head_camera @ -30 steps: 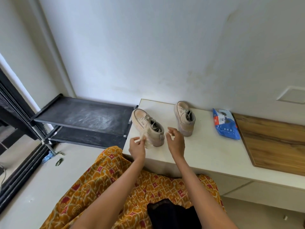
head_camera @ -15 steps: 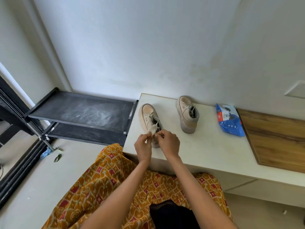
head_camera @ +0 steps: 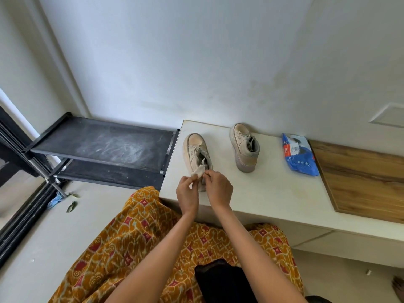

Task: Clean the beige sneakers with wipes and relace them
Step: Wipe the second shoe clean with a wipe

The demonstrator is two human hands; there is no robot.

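two beige sneakers on the white tabletop (head_camera: 273,193), toes toward the wall. near sneaker (head_camera: 196,154) sat right in front of both hands, far sneaker (head_camera: 244,147) well apart to the right, untouched. blue wipes pack (head_camera: 298,156) lay further right, just beside the wooden board (head_camera: 360,178).

left hand (head_camera: 187,193) pinched a small crumpled wipe (head_camera: 197,171) between thumb and fingers. right hand (head_camera: 218,188) pinched at the same spot, fingers curled, right by the heel opening of the near sneaker. couldn't tell if that right grip had the wipe's other edge or a lace end, too small to make out.

laces looked loose and untied on both, near one's lace (head_camera: 203,159) trailing up out of the collar toward the hands. still threaded through at least some eyelets as far as could be seen.

progress-wise: early, by the look of it. looked like wiping or wipe prep on the first shoe only. soles on both looked kinda grubby, especially the far one's heel. left to do, probably: finish wiping the near one, whole far one, then all the relacing.

also in view: black shelf rack (head_camera: 102,145) on the left, orange patterned cloth (head_camera: 131,248) over the lap.
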